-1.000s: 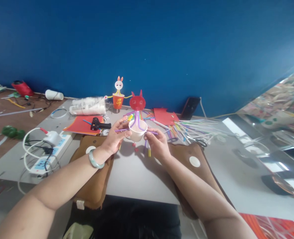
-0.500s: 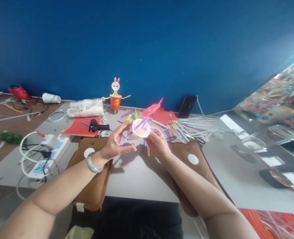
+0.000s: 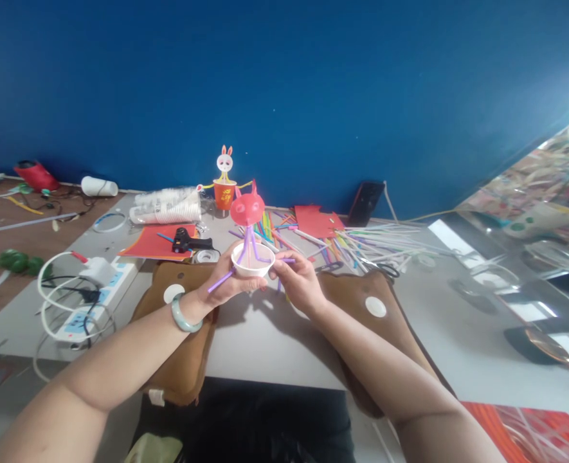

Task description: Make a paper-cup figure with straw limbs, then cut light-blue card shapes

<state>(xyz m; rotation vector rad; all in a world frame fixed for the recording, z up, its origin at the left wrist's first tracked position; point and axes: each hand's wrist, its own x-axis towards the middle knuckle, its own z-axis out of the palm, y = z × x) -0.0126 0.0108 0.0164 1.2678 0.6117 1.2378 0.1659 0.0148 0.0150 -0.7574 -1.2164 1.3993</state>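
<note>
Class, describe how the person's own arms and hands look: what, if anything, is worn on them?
A pale green, ring-shaped bangle circles the left wrist. The left hand and right hand wear no gloves, and no sleeve shows on either forearm.

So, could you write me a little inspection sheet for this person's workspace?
Surface: grey table, two brown cushions on it.
Job's things: white cup, held above the table; red head on purple straws inside it.
Clutter: loose straws, red paper, scissors, glue gun, stacked cups.
Hands: left hand supports the cup; right hand pinches a purple straw beside the rim.
Cables: white and black cords tangled around a power strip, at left.
Surroundings: blue wall behind; rabbit figure stands before it.
</note>
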